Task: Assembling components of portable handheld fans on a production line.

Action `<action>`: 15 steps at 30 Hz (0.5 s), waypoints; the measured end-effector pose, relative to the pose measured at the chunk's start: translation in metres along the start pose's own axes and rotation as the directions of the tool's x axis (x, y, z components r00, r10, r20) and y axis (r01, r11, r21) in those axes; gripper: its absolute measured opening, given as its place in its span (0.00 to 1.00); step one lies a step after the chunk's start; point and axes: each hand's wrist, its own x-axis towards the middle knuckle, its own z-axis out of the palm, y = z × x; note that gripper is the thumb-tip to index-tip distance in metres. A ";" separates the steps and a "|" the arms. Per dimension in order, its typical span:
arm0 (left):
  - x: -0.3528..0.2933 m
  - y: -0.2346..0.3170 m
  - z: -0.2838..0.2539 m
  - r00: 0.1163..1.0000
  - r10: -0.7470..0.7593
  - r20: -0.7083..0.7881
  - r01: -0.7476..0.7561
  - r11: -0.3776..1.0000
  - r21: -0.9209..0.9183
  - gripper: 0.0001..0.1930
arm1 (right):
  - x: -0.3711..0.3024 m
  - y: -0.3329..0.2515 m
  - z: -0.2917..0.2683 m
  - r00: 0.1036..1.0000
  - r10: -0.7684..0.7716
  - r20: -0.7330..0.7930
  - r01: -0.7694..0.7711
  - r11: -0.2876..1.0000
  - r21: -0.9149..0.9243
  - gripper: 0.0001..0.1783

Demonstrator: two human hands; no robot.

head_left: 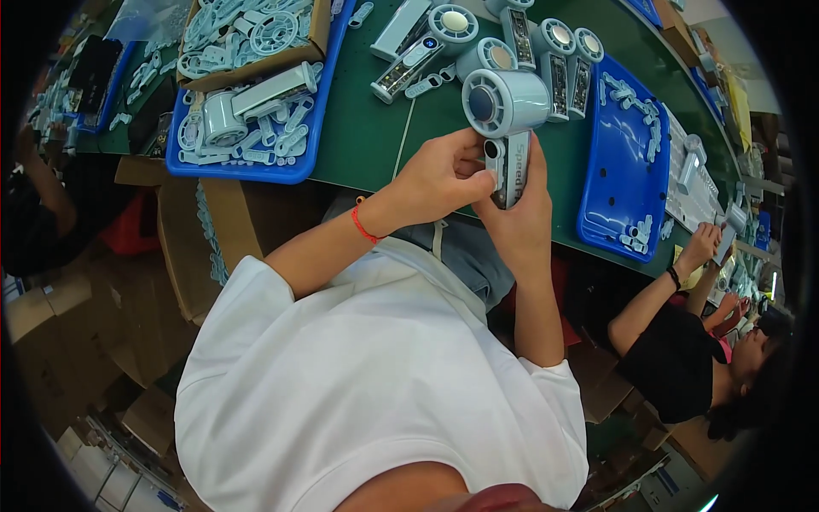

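A light blue handheld fan (512, 102) with a round, slotted head is held upright over the green table's near edge. My right hand (522, 205) is closed around its handle. My left hand (444, 175), with a red cord on the wrist, pinches a narrow light blue strip (492, 152) with a dark round spot against the handle's left side. How far the strip sits in the handle is hidden by my fingers. Just beyond stand several similar fans (490, 58) with exposed inner parts on their handles. One more fan (409, 66) lies to their left, beside a small loose strip (424, 86).
At left, a blue tray (290, 173) carries loose light blue parts and a cardboard box (322, 30) full of them. A second blue tray (610, 205) with some small parts lies right. Further right, a co-worker in black (674, 367) holds a similar fan.
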 end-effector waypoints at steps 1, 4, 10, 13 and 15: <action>0.000 -0.002 -0.001 1.000 -0.010 -0.006 0.010 1.000 0.004 0.20 | 0.000 0.001 0.002 1.000 0.005 -0.013 -0.005 1.000 -0.016 0.44; -0.002 -0.002 0.003 0.998 -0.025 -0.059 0.031 0.994 0.104 0.19 | -0.001 0.002 0.008 0.999 -0.002 -0.036 -0.001 0.997 -0.075 0.44; -0.002 -0.005 -0.008 0.993 0.059 -0.104 -0.043 0.988 0.149 0.12 | 0.000 0.004 0.002 0.997 0.019 0.069 -0.023 0.999 0.046 0.45; -0.018 0.014 -0.010 0.995 0.074 -0.065 -0.017 0.779 0.627 0.09 | 0.005 0.017 -0.006 0.986 0.073 0.150 -0.105 0.969 0.224 0.42; -0.030 0.012 -0.023 0.932 0.340 0.125 -0.291 0.496 0.818 0.11 | 0.008 0.015 -0.017 0.946 0.212 0.247 -0.258 0.950 0.176 0.39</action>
